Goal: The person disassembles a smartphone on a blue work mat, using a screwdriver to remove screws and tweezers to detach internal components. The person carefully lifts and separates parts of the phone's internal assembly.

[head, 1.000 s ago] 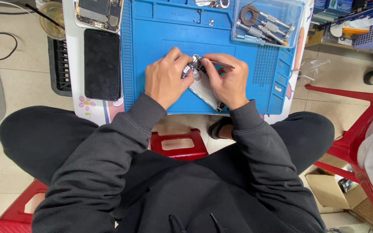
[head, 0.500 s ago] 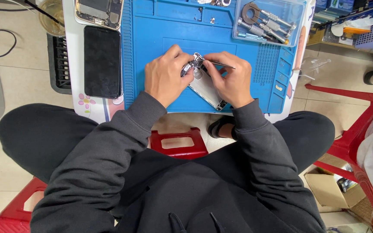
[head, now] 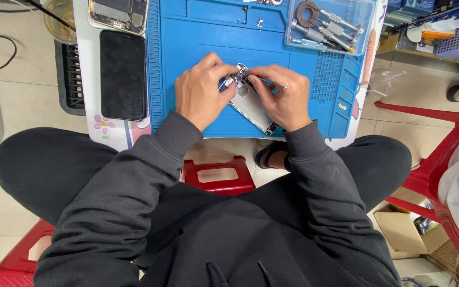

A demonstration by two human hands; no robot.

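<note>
Left hand (head: pixel 200 93) grips the top end of an opened phone body (head: pixel 251 103) that lies tilted on the blue work mat (head: pixel 197 32), fingers curled around its edge. Right hand (head: pixel 281 98) is closed on thin tweezers (head: pixel 269 81), their tips at the phone's upper end. A dark phone screen (head: pixel 123 74) lies left; a clear tray of screwdrivers (head: pixel 328 24) sits upper right.
</note>
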